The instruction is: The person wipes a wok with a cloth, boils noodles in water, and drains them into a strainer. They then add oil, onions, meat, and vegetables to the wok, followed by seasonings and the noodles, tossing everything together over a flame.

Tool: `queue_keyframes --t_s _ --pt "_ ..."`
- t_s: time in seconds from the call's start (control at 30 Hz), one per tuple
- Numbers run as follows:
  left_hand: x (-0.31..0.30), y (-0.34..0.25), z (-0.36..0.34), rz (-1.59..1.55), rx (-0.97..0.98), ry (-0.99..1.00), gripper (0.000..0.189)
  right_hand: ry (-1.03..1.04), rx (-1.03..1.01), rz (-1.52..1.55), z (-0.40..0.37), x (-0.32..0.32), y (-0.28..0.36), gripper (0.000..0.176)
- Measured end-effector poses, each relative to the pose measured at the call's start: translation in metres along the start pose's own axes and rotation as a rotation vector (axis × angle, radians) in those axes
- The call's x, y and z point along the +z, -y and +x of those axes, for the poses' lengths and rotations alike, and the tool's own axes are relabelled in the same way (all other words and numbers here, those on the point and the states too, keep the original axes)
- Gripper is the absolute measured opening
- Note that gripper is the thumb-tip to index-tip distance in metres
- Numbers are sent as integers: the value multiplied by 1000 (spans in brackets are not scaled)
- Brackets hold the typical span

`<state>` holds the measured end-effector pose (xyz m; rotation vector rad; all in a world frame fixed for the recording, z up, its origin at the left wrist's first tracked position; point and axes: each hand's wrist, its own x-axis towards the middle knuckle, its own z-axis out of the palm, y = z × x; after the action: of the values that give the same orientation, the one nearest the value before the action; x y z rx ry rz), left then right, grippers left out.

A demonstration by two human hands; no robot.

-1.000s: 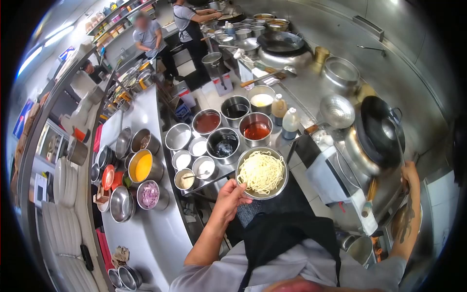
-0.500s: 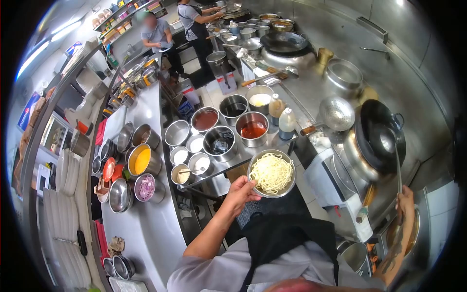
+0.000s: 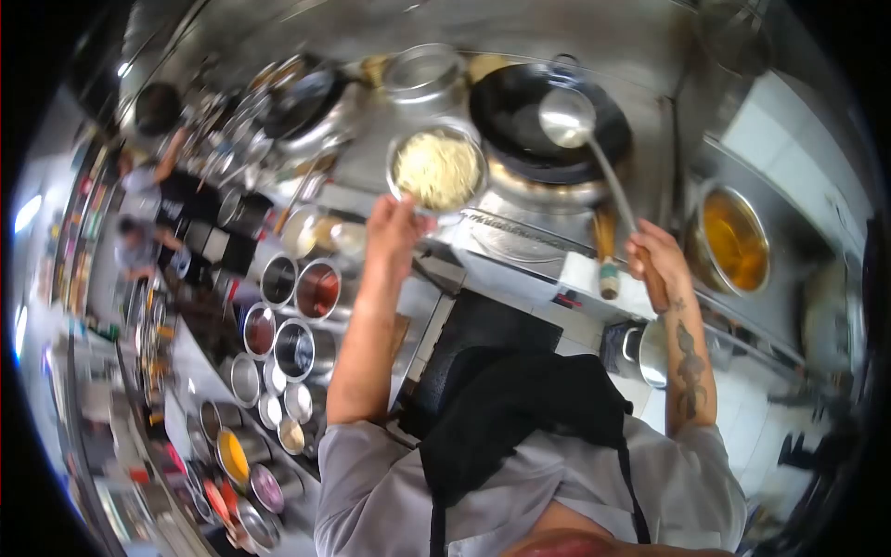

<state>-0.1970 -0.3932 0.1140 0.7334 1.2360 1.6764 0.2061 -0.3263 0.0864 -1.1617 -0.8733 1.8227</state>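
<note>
My left hand grips the near rim of a metal bowl heaped with pale noodles. The bowl is held up to the left of a black wok that sits on a round burner. In my right hand is the wooden grip of a long metal ladle, fingers wrapped around it. The ladle's head overlaps the wok's right half in this view. A wooden-handled brush lies on the stove edge between my hands.
A pot of amber liquid stands at the right. Metal containers of sauces and powders stand on the left counter. Behind the noodles is a metal pot; a second wok sits farther left. Two people work at the far left.
My view has turned right toward the stove. The noodle bowl has moved from beside the sauce containers to beside the wok. My right hand still holds the ladle over the wok.
</note>
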Motion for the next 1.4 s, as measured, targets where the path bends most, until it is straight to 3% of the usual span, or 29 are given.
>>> queue_keyframes --t_s 0.07,0.17,0.23,0.33,0.43,0.53,0.67,0.7,0.8,0.9,0.93,0.97,1.0,1.07,1.13,1.23,1.27,1.3,1.33,1.4 --pt "32 -3 56 96 78 54 15 96 30 148 -4 5 5 64" --pt "87 8 129 285 258 182 15 122 35 279 -5 20 13 27" --pt "116 29 174 482 422 238 16 153 42 328 1 32 13 20" --pt "146 61 231 984 1198 230 16 167 88 502 19 49 12 8" --pt "164 81 277 970 1055 304 17 268 168 706 43 60 17 4" --pt "171 68 296 912 1086 316 15 242 210 769 65 70 14 5" --pt "157 51 315 786 1129 269 15 -3 112 324 74 93 18 6" --pt "149 51 322 749 1134 252 16 -32 77 161 78 95 17 17" --pt "122 59 331 538 736 258 17 -131 -76 -291 88 95 2 50" --pt "95 53 312 804 1035 199 18 -428 -576 -1149 103 88 -29 54" --pt "85 53 307 775 993 187 18 -426 -428 -1087 100 83 -28 60" --pt "72 56 302 748 953 170 18 -410 -418 -1073 97 80 -26 60" --pt "61 52 290 723 913 152 18 -391 -406 -1058 92 74 -24 59" --pt "35 37 248 274 469 66 22 -339 -537 -973 87 49 -33 59" --pt "0 9 200 212 335 -54 24 -286 -479 -897 79 23 -43 57" --pt "-96 2 134 51 324 -290 18 -186 -327 -927 84 -9 -38 56" --pt "-110 -17 93 86 261 -442 18 -172 -272 -1038 96 -12 -25 56" --pt "-165 -14 62 34 282 -570 23 -154 -213 -1149 108 -15 -17 57" --pt "-222 -8 24 109 405 -652 26 -187 -248 -1287 123 -16 -19 56" --pt "-310 -10 -84 80 459 -651 23 -237 -368 -1265 142 -17 -26 55"
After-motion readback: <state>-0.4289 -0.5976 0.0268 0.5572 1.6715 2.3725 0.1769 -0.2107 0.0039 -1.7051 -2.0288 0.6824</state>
